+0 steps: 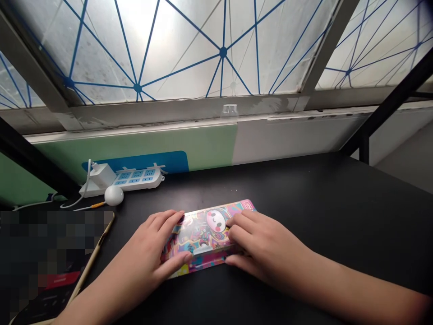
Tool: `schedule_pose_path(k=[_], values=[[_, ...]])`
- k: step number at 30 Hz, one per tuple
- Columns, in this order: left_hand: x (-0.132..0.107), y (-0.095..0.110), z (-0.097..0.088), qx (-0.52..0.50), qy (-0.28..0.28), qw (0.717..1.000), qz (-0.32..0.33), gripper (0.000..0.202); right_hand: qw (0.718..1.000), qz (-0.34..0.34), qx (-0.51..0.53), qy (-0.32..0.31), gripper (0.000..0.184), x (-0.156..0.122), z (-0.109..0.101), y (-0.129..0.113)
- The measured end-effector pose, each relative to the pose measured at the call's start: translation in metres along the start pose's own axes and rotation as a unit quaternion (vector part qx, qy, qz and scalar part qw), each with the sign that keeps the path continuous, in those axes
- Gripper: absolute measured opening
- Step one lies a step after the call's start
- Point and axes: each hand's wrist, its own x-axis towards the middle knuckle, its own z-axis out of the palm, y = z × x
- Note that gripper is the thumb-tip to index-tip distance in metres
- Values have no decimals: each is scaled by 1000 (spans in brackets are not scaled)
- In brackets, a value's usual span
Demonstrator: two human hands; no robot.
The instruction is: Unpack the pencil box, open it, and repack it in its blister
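A colourful pencil case (208,230) printed with a cartoon face lies flat near the front middle of the black counter (321,203). The left hand (158,248) clasps its left end, fingers laid together over the lid and thumb pressed against the near edge, while the right hand (264,246) holds the right end the same way. Behind them, by the green wall panel, a white power strip (135,178) sits just beside a small white ball-like thing (114,195), perhaps a lamp, and a thin wooden stick (91,259) lies to the left of the left hand.
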Motion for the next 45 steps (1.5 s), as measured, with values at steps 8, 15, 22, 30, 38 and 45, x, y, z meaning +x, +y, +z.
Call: schedule_pose_path(k=[8,15,22,30,38,45], values=[[1,5,-4,-10,41,998,42,60,996,65,39,53,47,10,-1,34],[-1,11,-13,74,130,982,114,77,994,97,46,26,58,10,-15,44],[-2,16,-27,124,222,963,85,75,995,36,0,96,58,5,-24,31],[-3,18,-26,104,180,969,135,32,988,-43,-107,106,18,-1,-13,11],[-3,19,-21,135,148,972,125,25,988,-26,-133,73,27,0,-1,1],[-1,23,-19,111,101,981,124,32,996,-12,-89,-2,46,2,9,11]])
